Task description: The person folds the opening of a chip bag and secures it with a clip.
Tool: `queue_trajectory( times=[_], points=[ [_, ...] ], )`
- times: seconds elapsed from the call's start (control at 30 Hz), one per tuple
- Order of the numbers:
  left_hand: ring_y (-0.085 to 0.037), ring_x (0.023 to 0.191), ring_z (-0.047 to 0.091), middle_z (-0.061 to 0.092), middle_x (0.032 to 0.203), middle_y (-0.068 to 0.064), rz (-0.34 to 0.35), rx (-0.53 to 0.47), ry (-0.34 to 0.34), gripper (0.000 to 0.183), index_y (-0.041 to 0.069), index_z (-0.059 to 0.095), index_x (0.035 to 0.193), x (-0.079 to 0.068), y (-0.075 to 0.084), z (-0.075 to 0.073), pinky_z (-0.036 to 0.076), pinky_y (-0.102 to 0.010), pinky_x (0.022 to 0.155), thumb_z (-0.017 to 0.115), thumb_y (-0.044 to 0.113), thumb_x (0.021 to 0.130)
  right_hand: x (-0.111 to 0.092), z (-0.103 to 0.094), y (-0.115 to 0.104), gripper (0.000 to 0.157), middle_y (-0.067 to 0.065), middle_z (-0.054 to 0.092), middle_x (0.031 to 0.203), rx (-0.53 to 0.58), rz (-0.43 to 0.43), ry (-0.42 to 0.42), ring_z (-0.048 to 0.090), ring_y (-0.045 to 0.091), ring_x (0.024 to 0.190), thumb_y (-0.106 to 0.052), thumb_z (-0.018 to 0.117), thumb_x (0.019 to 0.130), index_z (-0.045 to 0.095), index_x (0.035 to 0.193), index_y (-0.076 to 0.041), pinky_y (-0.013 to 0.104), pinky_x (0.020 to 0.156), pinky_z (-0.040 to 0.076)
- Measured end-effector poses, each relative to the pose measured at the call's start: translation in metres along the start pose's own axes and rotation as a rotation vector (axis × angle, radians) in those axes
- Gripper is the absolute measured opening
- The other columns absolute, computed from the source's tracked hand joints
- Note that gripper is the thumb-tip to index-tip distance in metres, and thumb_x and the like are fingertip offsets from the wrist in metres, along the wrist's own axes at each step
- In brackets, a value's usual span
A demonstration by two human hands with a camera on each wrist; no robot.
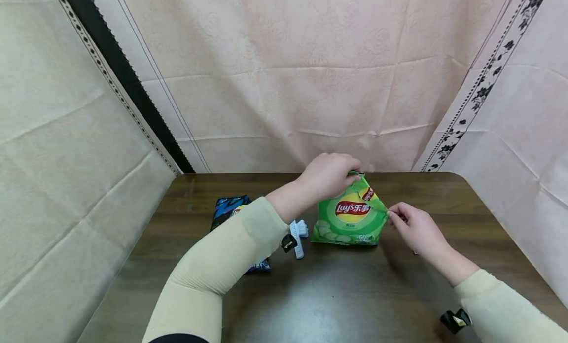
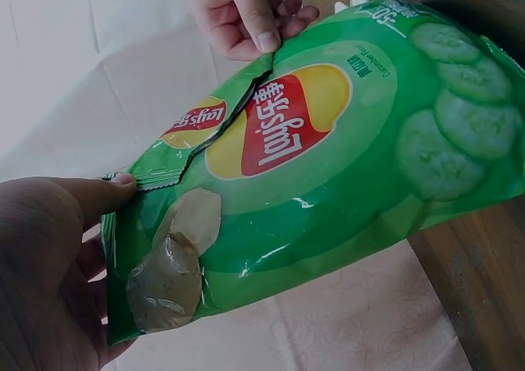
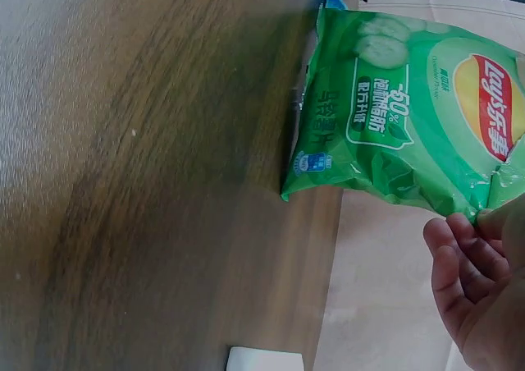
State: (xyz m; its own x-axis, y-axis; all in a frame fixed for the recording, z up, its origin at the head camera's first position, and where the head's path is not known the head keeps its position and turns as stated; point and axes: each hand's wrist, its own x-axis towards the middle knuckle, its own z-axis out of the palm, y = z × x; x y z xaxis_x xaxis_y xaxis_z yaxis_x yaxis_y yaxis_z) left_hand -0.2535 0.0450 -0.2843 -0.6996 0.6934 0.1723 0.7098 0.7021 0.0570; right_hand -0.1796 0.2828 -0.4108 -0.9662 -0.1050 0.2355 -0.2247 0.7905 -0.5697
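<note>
A green Lay's chip bag (image 1: 343,224) stands upright on the table, with its cucumber-slice print low on the front. My left hand (image 1: 330,175) grips the top edge, the thumb laid on the front as the left wrist view shows. The upper corner flap (image 2: 197,125) of the bag is folded down slantwise over the front. At the right side, my right hand (image 1: 414,228) pinches the tip of that folded corner between thumb and fingers. In the right wrist view the bag's lower front (image 3: 385,100) shows, and the right fingers (image 3: 459,264) are at its side edge.
A dark blue and black snack bag (image 1: 228,207) lies left, partly hidden behind my left forearm. Between the bags is a light blue plastic piece (image 1: 298,239). A white object (image 3: 265,359) lies at the table edge. Pale curtains (image 1: 284,86) hang behind the brown table (image 1: 328,303).
</note>
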Motion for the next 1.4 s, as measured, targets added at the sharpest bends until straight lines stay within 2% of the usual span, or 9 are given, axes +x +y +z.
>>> queue_trajectory(
  times=[0.3,0.53,0.77,1.07,1.23,1.4],
  points=[
    [-0.006,0.103,0.060,0.065,0.113,0.012,-0.004,-0.011,0.012,0.023,0.026,0.069,0.117,0.000,0.000,0.001,0.047,-0.030,0.092,0.059,0.039,0.099,0.002,0.001,0.004,0.014,0.006,0.068,0.085,-0.015,-0.006,0.008,0.063,0.019,0.077,-0.019,0.057,0.102,0.066,0.103,-0.009,0.037,0.065,0.049],
    [-0.006,0.103,0.060,0.064,0.114,0.011,-0.017,-0.024,0.001,0.024,0.026,0.069,0.118,-0.001,-0.001,0.000,0.048,-0.030,0.090,0.059,0.039,0.100,0.002,0.001,0.003,0.015,0.002,0.068,0.084,-0.012,-0.013,0.012,0.064,0.018,0.077,-0.020,0.058,0.102,0.067,0.105,-0.009,0.036,0.064,0.050],
    [-0.007,0.101,0.061,0.064,0.114,0.011,-0.014,-0.026,0.002,0.024,0.027,0.070,0.117,-0.002,-0.001,-0.002,0.049,-0.030,0.088,0.061,0.039,0.099,0.001,-0.001,0.004,0.018,0.007,0.069,0.090,-0.001,-0.007,-0.004,0.064,0.019,0.077,-0.023,0.059,0.101,0.068,0.110,-0.010,0.033,0.063,0.050],
    [-0.006,0.100,0.060,0.063,0.116,0.011,-0.021,-0.026,-0.021,0.025,0.030,0.071,0.119,-0.002,0.001,-0.004,0.049,-0.029,0.085,0.061,0.039,0.098,-0.001,-0.007,0.009,0.020,0.003,0.068,0.091,-0.021,-0.015,0.019,0.060,0.019,0.078,-0.028,0.059,0.101,0.069,0.106,-0.010,0.034,0.069,0.051],
    [-0.006,0.100,0.060,0.062,0.116,0.011,-0.027,-0.034,-0.025,0.025,0.030,0.071,0.120,-0.003,0.001,-0.005,0.049,-0.029,0.084,0.062,0.039,0.098,-0.001,-0.014,0.013,0.023,0.004,0.069,0.095,-0.038,0.009,0.034,0.061,0.021,0.082,-0.027,0.058,0.101,0.069,0.109,-0.008,0.033,0.069,0.050],
    [-0.005,0.100,0.059,0.062,0.116,0.011,-0.033,-0.032,-0.028,0.026,0.031,0.071,0.121,-0.004,0.001,-0.006,0.050,-0.029,0.083,0.061,0.039,0.098,-0.001,-0.019,0.017,0.022,0.005,0.067,0.091,-0.065,0.047,0.025,0.058,0.020,0.078,-0.025,0.058,0.100,0.069,0.106,-0.006,0.033,0.064,0.046]
  ],
)
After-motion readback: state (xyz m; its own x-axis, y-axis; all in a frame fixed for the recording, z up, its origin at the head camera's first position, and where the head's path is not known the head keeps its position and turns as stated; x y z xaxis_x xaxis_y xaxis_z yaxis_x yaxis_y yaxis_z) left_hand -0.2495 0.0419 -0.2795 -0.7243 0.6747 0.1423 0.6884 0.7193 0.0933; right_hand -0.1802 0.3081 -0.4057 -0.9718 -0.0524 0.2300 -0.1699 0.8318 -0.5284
